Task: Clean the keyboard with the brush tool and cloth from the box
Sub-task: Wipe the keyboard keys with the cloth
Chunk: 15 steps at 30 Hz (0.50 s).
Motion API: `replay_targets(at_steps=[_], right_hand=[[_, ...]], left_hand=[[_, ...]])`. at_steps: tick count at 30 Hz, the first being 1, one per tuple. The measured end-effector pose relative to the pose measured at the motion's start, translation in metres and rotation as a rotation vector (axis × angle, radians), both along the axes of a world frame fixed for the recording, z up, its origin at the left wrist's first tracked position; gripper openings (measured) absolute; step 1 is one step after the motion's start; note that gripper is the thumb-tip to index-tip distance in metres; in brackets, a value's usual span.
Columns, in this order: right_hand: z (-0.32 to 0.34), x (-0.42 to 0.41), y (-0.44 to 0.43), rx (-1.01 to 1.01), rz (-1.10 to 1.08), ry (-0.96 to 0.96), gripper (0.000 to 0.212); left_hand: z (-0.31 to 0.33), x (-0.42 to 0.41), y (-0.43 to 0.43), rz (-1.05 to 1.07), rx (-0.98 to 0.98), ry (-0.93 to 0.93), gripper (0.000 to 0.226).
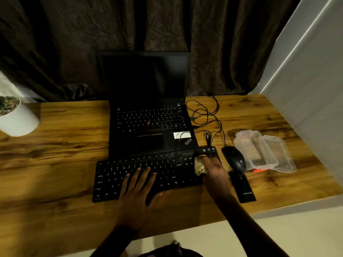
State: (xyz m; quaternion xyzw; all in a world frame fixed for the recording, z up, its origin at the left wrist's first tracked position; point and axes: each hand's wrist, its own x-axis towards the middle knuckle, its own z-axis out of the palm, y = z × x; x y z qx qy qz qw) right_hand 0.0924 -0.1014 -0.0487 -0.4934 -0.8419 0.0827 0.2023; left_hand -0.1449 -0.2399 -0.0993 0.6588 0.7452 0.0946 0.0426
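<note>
Beige cloth (pixel 200 166) gripped by the right hand (pixel 216 173) on the keyboard's (pixel 115 175) right end; left hand (pixel 138 188) rests flat.

A dark leaf-patterned curtain (pixel 222 43) hangs behind the wood-grain desk (pixel 65 154); white wall (pixel 306 89) at right, pale floor (pixel 278 234) below.

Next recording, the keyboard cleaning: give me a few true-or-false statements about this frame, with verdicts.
1. The right hand holds the cloth at the right end of the keyboard. True.
2. The left hand lies flat on the keys. True.
3. The laptop screen is lit. False: the laptop screen is dark.
4. The mouse lies left of the keyboard. False: the mouse lies right of it.
</note>
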Motion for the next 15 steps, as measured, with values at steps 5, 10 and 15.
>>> replay_targets(at_steps=[5, 10, 15], right_hand=[[-0.001, 0.020, 0.016, -0.018, -0.150, -0.030, 0.040], [0.002, 0.005, 0.013, -0.057, -0.154, 0.019, 0.043], [-0.003, -0.003, 0.011, 0.012, 0.049, -0.055, 0.038]], left_hand=[[0.002, 0.002, 0.001, 0.005, 0.015, -0.022, 0.068], [0.002, 0.000, 0.000, -0.002, 0.027, -0.014, 0.069], [0.003, 0.000, 0.001, -0.009, 0.037, -0.010, 0.069]])
